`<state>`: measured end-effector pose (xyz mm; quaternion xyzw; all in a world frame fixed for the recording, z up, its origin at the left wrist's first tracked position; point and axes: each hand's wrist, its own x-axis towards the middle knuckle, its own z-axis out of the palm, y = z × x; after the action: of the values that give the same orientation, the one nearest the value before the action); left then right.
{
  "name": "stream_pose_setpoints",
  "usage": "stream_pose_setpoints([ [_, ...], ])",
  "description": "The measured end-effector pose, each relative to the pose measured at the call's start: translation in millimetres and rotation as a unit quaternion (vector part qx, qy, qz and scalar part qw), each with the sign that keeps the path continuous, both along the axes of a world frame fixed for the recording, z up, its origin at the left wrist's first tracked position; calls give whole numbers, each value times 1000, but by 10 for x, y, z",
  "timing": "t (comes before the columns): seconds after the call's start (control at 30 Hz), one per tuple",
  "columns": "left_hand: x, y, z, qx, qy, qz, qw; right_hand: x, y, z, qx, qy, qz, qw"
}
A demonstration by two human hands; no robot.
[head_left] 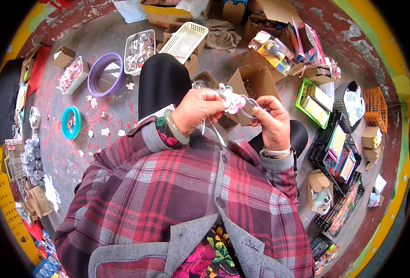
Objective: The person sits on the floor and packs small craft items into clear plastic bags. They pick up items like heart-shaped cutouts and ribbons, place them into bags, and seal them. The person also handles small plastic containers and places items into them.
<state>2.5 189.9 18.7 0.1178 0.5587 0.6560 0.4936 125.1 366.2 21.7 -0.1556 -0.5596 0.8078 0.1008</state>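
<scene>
In front of my chest, my left hand (pixel 196 112) pinches a small white card (pixel 233 101) with pink and teal print between thumb and fingers. From the card's right side runs a thin grey looped band (pixel 248 104), much like a hair tie. My right hand (pixel 275 124) is closed on that loop with thumb and forefinger. Below my left hand hang pale thin strips (pixel 219 135), whose kind I cannot make out. Just beyond the hands stands an open cardboard box (pixel 262 84), its contents mostly hidden.
A purple basin (pixel 92 88), a teal round tub (pixel 64 124) and white baskets (pixel 82 74) with small packets stand left on the floor among red and white scraps. On the right are a green basket (pixel 302 103), black crates (pixel 317 144) and an orange crate (pixel 375 109).
</scene>
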Motion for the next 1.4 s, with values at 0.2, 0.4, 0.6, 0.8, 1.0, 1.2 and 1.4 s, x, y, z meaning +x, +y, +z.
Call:
stream_pose_setpoints([
  [0.2,-20,-37,0,15,-16,-44,999,10,135,-66,-62,20,-39,997],
  [0.4,-42,-65,64,60,-130,-71,987,28,198,-167,-114,43,-75,990],
  [0.6,-109,-94,-17,160,-188,-83,966,40,210,-164,-174,38,-47,983],
  [0.8,-116,-79,-22,167,-222,-96,956,-46,-69,58,3,11,7,1000],
  [1.0,-95,-67,-28,167,-258,-129,943,-142,-208,85,114,73,76,988],
  [1.2,-145,-75,-25,102,-203,-96,969,-102,-81,59,-55,-60,47,996],
  [1.4,-93,-13,21,49,-101,-46,993,-95,-69,-42,-144,-79,46,985],
])
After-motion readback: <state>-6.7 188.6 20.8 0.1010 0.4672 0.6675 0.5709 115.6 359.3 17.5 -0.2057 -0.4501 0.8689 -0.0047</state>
